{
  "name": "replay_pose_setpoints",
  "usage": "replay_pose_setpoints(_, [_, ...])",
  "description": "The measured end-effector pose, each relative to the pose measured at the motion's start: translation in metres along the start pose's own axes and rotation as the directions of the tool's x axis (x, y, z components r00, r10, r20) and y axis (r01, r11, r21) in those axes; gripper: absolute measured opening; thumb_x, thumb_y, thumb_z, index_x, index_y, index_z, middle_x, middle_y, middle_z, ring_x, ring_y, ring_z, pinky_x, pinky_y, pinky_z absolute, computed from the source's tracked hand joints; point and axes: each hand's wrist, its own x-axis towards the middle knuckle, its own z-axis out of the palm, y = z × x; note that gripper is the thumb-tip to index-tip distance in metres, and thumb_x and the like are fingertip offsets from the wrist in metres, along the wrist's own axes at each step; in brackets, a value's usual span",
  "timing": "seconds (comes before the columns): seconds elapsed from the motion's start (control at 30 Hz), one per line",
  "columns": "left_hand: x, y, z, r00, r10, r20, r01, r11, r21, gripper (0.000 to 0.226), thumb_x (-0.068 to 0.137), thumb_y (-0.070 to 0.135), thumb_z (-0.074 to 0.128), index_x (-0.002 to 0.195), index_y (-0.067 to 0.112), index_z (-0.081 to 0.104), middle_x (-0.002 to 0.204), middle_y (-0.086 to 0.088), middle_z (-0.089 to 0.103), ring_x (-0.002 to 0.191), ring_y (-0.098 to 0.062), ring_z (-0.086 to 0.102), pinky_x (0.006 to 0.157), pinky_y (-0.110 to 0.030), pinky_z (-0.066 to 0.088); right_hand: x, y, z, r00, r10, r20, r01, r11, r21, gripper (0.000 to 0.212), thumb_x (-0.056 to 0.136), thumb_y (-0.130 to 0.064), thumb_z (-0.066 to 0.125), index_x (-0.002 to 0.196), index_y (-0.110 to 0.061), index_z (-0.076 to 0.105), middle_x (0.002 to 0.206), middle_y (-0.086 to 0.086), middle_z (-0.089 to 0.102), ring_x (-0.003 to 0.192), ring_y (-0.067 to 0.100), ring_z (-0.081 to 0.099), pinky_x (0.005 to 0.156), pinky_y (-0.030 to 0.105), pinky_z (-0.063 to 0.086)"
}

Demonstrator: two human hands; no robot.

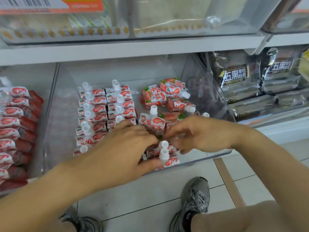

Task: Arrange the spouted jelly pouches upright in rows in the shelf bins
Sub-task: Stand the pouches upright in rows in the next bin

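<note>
Both hands, left hand [127, 144] and right hand [200, 133], fingers loosely curled over glossy white-capped pouches [164, 154], grip unclear

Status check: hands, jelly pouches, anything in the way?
Left hand and right hand both on front-row pouches, grips unclear. Two rows upright. Loose pouches lying flat at back right of the clear bin.

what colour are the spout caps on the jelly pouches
White, translucent-looking spout caps on the jelly pouches; head view.
</note>
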Motion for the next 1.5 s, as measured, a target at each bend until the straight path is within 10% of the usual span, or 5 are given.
replay_pose_setpoints(0.13, [-0.001,-0.001,0.003,1.000,-0.002,0.019,0.003,0.999,-0.037,0.050,0.082,0.071,0.032,0.107,0.039,0.060,0.099,0.021,0.063,0.099,-0.001,0.053,0.097,-0.031,0.035,0.012,-0.015,-0.010,0.856,-0.070,-0.512,-0.025,0.984,-0.175,0.027,0.087,-0.026,0.074,0.113,-0.021,0.071,0.100,-0.009,0.072,0.083,-0.002,0.066,0.084,0.019,0.053])
replay_pose_setpoints(0.53, [-0.005,-0.003,0.004,1.000,-0.007,-0.027,0.003,0.991,-0.135,0.051,0.081,0.069,0.036,0.110,0.037,0.063,0.100,0.022,0.064,0.099,-0.001,0.052,0.096,-0.024,0.030,0.058,-0.025,-0.004,0.958,-0.049,-0.283,-0.141,0.778,-0.612,0.062,0.059,-0.057,0.088,0.093,-0.016,0.055,0.099,-0.002,0.055,0.091,0.019,0.053,0.072,0.033,0.045])
replay_pose_setpoints(0.87, [-0.009,0.004,0.008,0.968,-0.192,-0.160,0.140,0.948,-0.286,0.060,0.074,0.057,0.068,0.124,0.037,0.041,0.121,0.019,0.032,0.112,0.003,0.035,0.087,-0.010,0.030,0.029,-0.013,-0.014,0.980,-0.180,-0.089,0.166,0.975,-0.145,0.022,0.083,-0.015,0.080,0.099,-0.024,0.067,0.087,-0.010,0.071,0.078,0.005,0.067,0.075,0.031,0.056])
replay_pose_setpoints(1.2, [0.001,-0.002,-0.005,0.996,-0.059,-0.060,0.051,0.990,-0.128,0.064,0.072,0.077,0.048,0.122,0.037,0.045,0.098,0.014,0.063,0.088,-0.009,0.058,0.089,-0.029,0.041,0.024,-0.016,-0.012,0.989,-0.102,0.107,0.111,0.990,-0.082,0.019,0.098,-0.013,0.060,0.108,-0.020,0.074,0.101,-0.002,0.077,0.093,0.029,0.073,0.088,0.050,0.056])
replay_pose_setpoints(1.5, [0.005,0.001,-0.008,0.995,-0.099,-0.013,0.098,0.994,-0.054,0.059,0.072,0.069,0.063,0.115,0.029,0.052,0.101,0.008,0.064,0.094,-0.017,0.056,0.074,-0.028,0.038,0.010,-0.012,-0.036,0.906,-0.155,-0.394,0.030,0.952,-0.305,0.046,0.072,-0.032,0.088,0.115,-0.031,0.072,0.112,-0.017,0.071,0.102,-0.002,0.064,0.093,0.020,0.052])
